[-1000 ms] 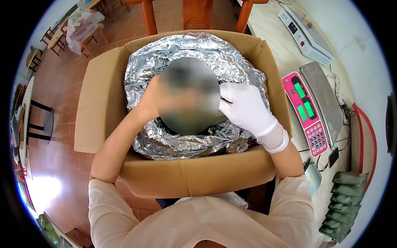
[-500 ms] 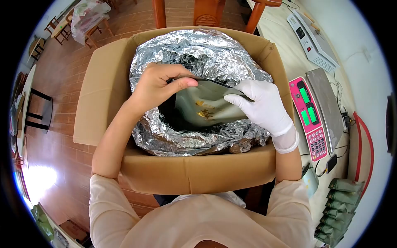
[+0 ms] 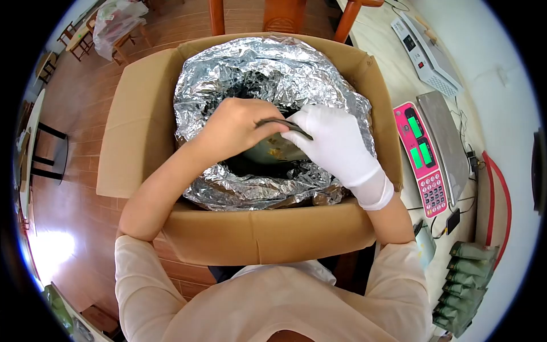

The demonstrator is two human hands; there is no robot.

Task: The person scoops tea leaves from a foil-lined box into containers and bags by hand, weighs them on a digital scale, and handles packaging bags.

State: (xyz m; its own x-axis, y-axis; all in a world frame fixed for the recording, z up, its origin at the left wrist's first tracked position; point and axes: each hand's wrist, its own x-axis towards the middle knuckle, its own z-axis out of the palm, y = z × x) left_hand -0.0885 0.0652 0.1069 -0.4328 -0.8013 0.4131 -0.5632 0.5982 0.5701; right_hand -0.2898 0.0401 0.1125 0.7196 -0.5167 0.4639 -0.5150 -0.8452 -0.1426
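A dark green pouch (image 3: 272, 149) with gold print hangs inside the foil-lined cardboard box (image 3: 216, 231), its top edge pinched between my two hands. My bare left hand (image 3: 242, 126) grips the edge on the left. My right hand (image 3: 330, 139), in a white glove, grips the same edge on the right, close to the left hand. Crumpled silver foil (image 3: 208, 74) surrounds the pouch. Dark contents show in the middle of the foil, partly hidden by my hands and the pouch.
On the table to the right stand a pink scale (image 3: 421, 159) with lit green displays and a white device (image 3: 427, 57). Several filled green pouches (image 3: 462, 285) lie in a row at the lower right. A wooden chair (image 3: 285, 16) stands beyond the box.
My hands have moved closer together along the pouch's top edge. The pouch's front is now more covered, and its top edge looks bent.
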